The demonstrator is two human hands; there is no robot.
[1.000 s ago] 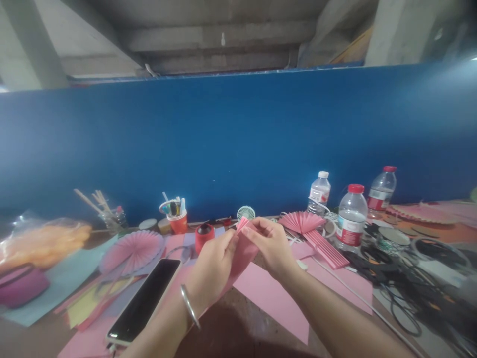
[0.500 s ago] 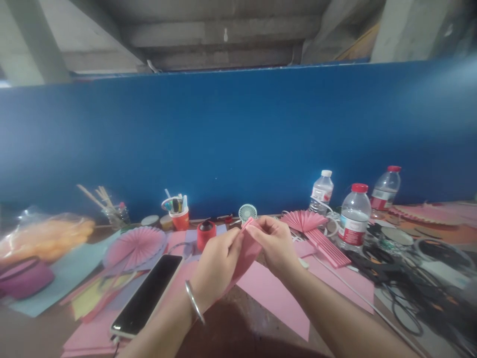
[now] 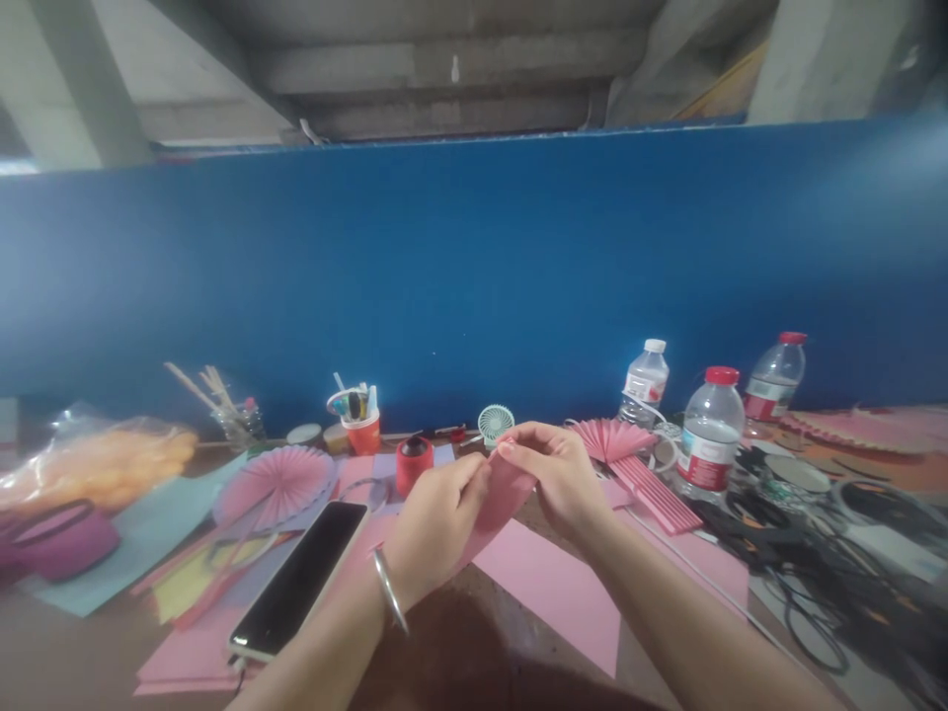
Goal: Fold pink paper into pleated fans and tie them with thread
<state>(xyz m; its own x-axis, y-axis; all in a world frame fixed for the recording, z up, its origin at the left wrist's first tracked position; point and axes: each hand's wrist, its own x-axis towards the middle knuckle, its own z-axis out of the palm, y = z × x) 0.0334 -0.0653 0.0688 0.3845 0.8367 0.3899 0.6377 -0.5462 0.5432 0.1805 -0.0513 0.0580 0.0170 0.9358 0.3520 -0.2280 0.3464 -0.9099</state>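
Note:
A piece of pink paper (image 3: pixel 498 504) is held up between my two hands over the middle of the table. My left hand (image 3: pixel 436 523), with a silver bangle at its wrist, is closed on the paper's left side. Thumb and fingers of my right hand (image 3: pixel 559 479) pinch its upper right edge. Below them a flat pink sheet (image 3: pixel 555 592) lies on the brown table (image 3: pixel 466 652). A pleated pink fan (image 3: pixel 611 439) and a pleated pink strip (image 3: pixel 658 494) lie to the right of my right hand.
At left are a phone (image 3: pixel 300 583), a round pink paper fan (image 3: pixel 277 486) and a purple roll (image 3: pixel 63 541). A red cup of pens (image 3: pixel 362 433), a red tape roll (image 3: pixel 413 464) and a small fan (image 3: pixel 496 423) stand behind. Bottles (image 3: pixel 709 434) and tangled cables (image 3: pixel 807 563) are at right.
The right fingers have shifted slightly along the paper's top edge, and the paper shows a little more of its face. The whole view has shifted slightly.

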